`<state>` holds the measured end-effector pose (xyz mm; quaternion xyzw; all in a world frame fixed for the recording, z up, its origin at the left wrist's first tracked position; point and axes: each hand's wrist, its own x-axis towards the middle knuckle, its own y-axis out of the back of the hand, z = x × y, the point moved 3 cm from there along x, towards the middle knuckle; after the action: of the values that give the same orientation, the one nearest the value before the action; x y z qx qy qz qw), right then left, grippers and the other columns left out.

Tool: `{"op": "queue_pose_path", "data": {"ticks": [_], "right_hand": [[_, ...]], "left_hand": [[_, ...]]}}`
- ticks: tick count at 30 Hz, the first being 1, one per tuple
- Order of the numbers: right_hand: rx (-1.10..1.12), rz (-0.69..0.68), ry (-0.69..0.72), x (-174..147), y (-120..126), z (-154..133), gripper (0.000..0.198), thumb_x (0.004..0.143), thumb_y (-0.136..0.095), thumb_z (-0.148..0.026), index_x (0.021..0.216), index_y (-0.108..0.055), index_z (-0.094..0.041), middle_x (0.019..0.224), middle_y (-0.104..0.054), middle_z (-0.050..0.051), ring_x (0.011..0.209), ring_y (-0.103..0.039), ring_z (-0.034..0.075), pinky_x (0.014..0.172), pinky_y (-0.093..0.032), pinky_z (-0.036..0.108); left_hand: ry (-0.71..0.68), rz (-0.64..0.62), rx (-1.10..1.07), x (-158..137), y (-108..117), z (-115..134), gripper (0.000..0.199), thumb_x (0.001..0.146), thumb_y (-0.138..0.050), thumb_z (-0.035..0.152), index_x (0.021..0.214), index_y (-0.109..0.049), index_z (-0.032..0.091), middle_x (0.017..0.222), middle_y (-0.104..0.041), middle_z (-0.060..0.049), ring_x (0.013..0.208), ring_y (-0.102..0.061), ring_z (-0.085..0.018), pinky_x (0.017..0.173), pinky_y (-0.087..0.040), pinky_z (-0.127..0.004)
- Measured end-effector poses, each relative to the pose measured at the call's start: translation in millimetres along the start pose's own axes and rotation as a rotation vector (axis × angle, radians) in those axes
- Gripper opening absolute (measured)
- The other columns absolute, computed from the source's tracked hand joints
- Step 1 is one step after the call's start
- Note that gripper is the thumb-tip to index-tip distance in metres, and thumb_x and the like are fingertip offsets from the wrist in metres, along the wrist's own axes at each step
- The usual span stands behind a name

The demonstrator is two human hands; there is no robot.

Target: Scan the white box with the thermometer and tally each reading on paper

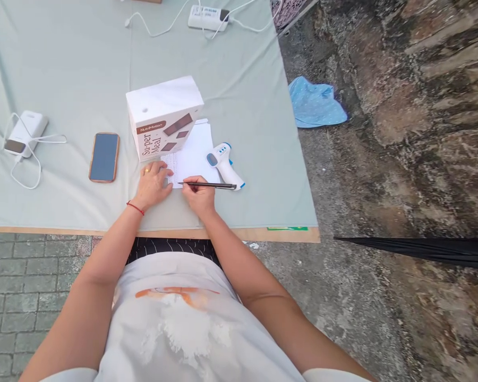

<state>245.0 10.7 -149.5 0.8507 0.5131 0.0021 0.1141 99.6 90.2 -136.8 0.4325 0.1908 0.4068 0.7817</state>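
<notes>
My right hand (pixel 199 196) grips a dark pen (pixel 219 185), its tip at the lower part of a white sheet of paper (pixel 197 154). Small writing covers the sheet's left side. My left hand (pixel 154 185) lies with fingers spread over the paper's lower left corner. Just beyond the left hand stands a white box (pixel 165 101) printed "NutriMotion Super Meal", which hides some of the paper. A white and blue infrared thermometer (pixel 228 167) lies at the paper's right edge, close to the pen's rear end.
Left of the box lies a phone (pixel 104 157) in an orange-brown case. Farther left is a white power bank (pixel 26 133) with a looped cable; another power bank (pixel 208 18) lies at the far side. A pale cloth covers the table (pixel 258 132). Blue fabric (pixel 316 103) lies beyond its right edge.
</notes>
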Motion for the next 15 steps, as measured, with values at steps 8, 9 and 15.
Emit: {"op": "queue_pose_path", "data": {"ticks": [8,9,15], "right_hand": [[-0.05,-0.035,0.076,1.0,-3.6,3.8,0.015,0.073,-0.061,-0.036,0.076,-0.063,-0.022,0.068,-0.06,-0.001,0.063,-0.05,0.015,0.065,-0.047,0.031],[-0.056,-0.04,0.082,1.2,-3.7,4.1,0.015,0.073,-0.061,-0.036,0.076,-0.064,-0.022,0.068,-0.06,-0.001,0.063,-0.05,0.015,0.065,-0.047,0.031],[-0.083,-0.061,0.101,2.4,-5.0,6.0,0.013,0.073,-0.06,-0.032,0.076,-0.065,-0.021,0.066,-0.062,-0.001,0.061,-0.052,0.015,0.064,-0.048,0.031]], "left_hand": [[0.038,-0.043,0.064,-1.3,3.7,5.4,0.028,0.085,-0.064,0.025,0.113,-0.07,0.021,0.133,-0.061,-0.012,0.13,-0.052,-0.032,0.112,-0.037,-0.05],[0.041,-0.049,0.072,-1.5,4.1,6.0,0.029,0.086,-0.064,0.025,0.114,-0.069,0.021,0.133,-0.061,-0.012,0.13,-0.052,-0.032,0.112,-0.037,-0.05],[0.055,-0.056,0.087,-2.0,5.9,7.5,0.031,0.086,-0.064,0.025,0.116,-0.07,0.02,0.135,-0.061,-0.012,0.131,-0.052,-0.032,0.11,-0.04,-0.049]]}}
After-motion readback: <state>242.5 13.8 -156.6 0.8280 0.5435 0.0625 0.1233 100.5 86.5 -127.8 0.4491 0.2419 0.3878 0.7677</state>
